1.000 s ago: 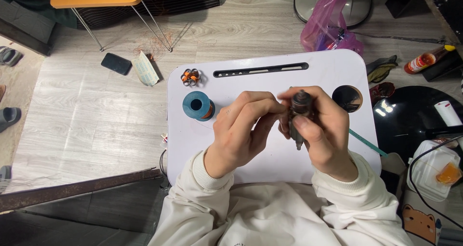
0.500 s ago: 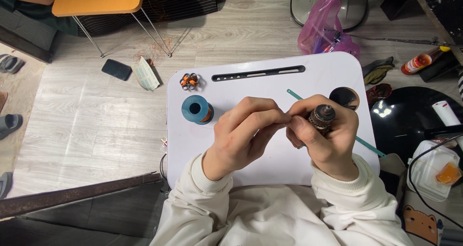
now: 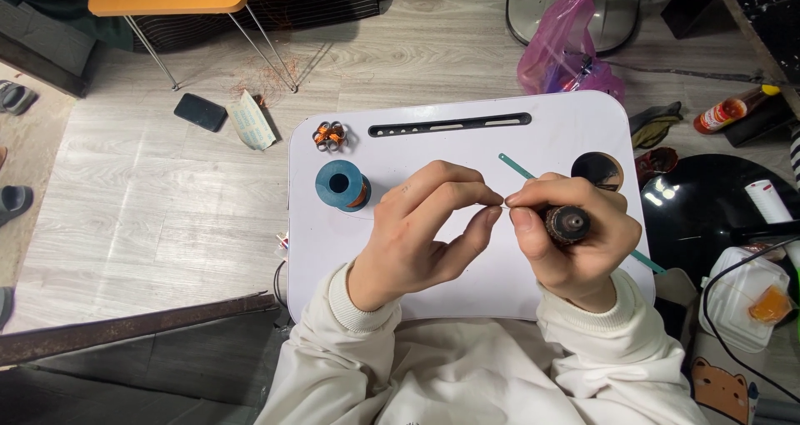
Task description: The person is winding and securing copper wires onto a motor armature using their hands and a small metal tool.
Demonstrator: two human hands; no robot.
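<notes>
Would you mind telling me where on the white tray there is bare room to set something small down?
On the white tray, bare patches lie left of the left hand, below the blue spool, and along the back between the slot and the hands. It is crowded where the right hand grips the dark cylinder over the green stick, beside the round hole.

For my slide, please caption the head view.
Right hand grips a small motor rotor; left hand pinches beside it, above a white lap table.
</notes>
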